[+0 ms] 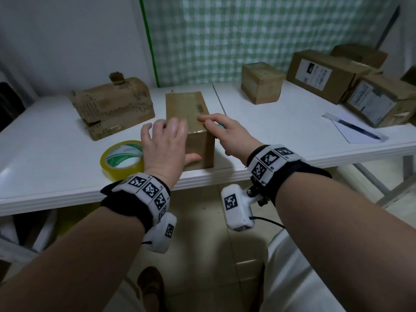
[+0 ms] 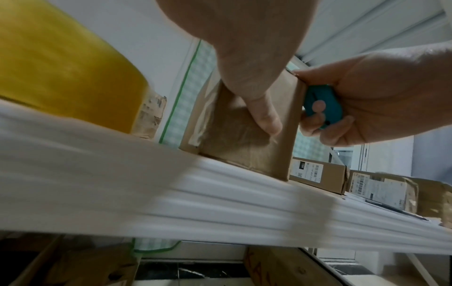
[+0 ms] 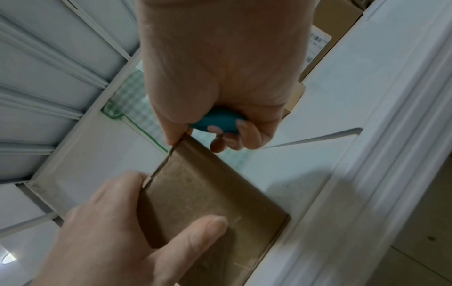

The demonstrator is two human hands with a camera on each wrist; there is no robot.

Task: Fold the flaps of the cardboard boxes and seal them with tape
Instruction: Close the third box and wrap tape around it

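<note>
Closed cardboard box (image 1: pixel 189 122) held at the near edge of the white table (image 1: pixel 270 131), both hands on it.

The left hand (image 1: pixel 165 145) is laid over the box's near left top corner, fingers spread on top and thumb pressed against the front face; no curl around the box is seen, so it is recorded as flat and pressing. The right hand (image 1: pixel 227 135) is stretched with index finger and thumb on the top right edge. Only a sliver of teal is seen from the head view; the wrist views show a small teal tool (image 3: pixel 217 121), possibly a cutter (blurred), clenched in the right hand's lower fingers. Glossy tape on the front face is shown only by the left wrist view. The yellow tape roll (image 1: pixel 122 159) lies just left of the box; other boxes (image 1: pixel 326 75) stand far right.
</note>
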